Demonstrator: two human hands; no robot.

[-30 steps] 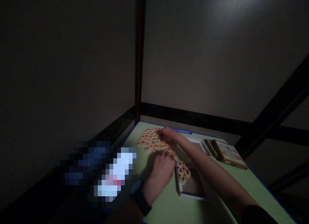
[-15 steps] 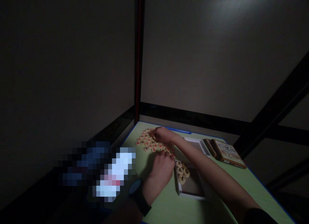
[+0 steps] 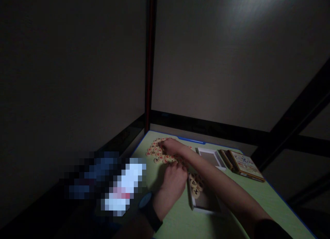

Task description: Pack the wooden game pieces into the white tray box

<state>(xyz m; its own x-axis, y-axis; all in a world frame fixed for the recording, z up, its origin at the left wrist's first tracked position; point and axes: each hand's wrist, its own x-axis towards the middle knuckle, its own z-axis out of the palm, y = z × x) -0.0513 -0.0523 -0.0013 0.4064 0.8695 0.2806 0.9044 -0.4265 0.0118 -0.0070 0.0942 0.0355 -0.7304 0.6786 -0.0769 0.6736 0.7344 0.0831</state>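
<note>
By the left edge of the bench (image 3: 175, 218), a pixelated patch (image 3: 123, 187) is seen; what lies under it cannot be told. Close to it, a dark watch (image 3: 145, 202) is worn at the left wrist. Round loose pieces (image 3: 154, 150), marked in red or black, are spread flat near the far left corner. Over them the right hand (image 3: 165, 147) is held with its fingers curled down; whether a piece is gripped cannot be told. At the near side of the same spread the left hand (image 3: 175, 175) is placed, knuckles up and fingers bent; its grip is hidden. The far edge is marked by a blue strip (image 3: 192, 140).

Next, a near tray (image 3: 203, 210) is crossed partly by the right forearm, and at least 4 black-marked pieces (image 3: 196, 192) are gathered along its left wall. As far as is shown, only these few are boxed; many more are left loose, so an early stage is suggested. Towards the far edge a 2nd tray (image 3: 220, 160) is set, and patterned boxes (image 3: 249, 165) are laid beside the right edge.
</note>
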